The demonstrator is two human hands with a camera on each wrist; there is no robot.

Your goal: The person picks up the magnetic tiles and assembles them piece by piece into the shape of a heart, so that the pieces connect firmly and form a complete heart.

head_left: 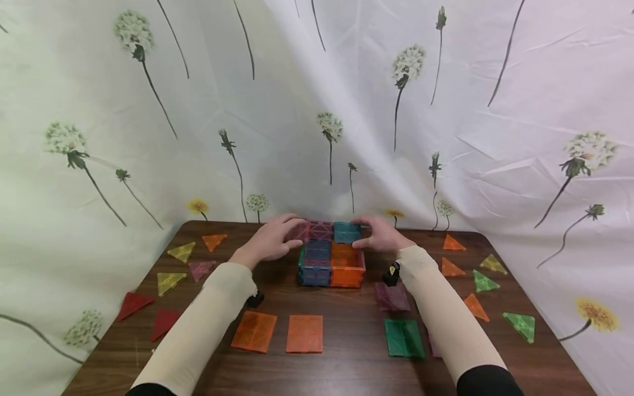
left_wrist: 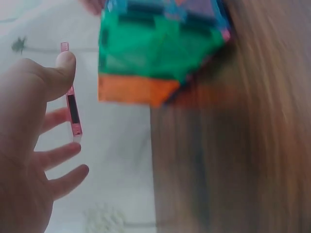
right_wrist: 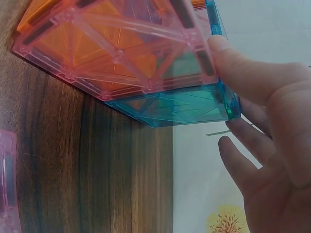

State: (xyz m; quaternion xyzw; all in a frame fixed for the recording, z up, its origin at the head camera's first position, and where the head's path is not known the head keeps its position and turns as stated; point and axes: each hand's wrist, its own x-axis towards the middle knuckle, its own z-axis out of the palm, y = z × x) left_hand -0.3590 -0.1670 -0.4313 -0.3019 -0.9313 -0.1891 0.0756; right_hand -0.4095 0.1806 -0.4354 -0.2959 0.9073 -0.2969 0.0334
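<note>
A low box of translucent magnetic tiles [head_left: 348, 276] stands near the table's back edge, with orange and blue at the front, green on the left and pink on the right. My left hand [head_left: 272, 239] pinches a pink magnetic tile [left_wrist: 73, 108] between thumb and fingers, off the box's back left corner; the left wrist view shows it edge-on. At the back right corner my right hand [head_left: 382, 235] grips an upright teal magnetic tile [head_left: 345, 232], thumb in front and fingers behind. Beside that tile a purple-pink tile [head_left: 321, 231] rises along the back.
Two orange square tiles [head_left: 304, 334] lie in front of the box. Green [head_left: 403, 337] and purple [head_left: 392, 297] squares lie front right. Several triangles, including red [head_left: 135, 305] at left and green [head_left: 521, 326] at right, flank the arms. A flower-print cloth [head_left: 297, 137] hangs behind.
</note>
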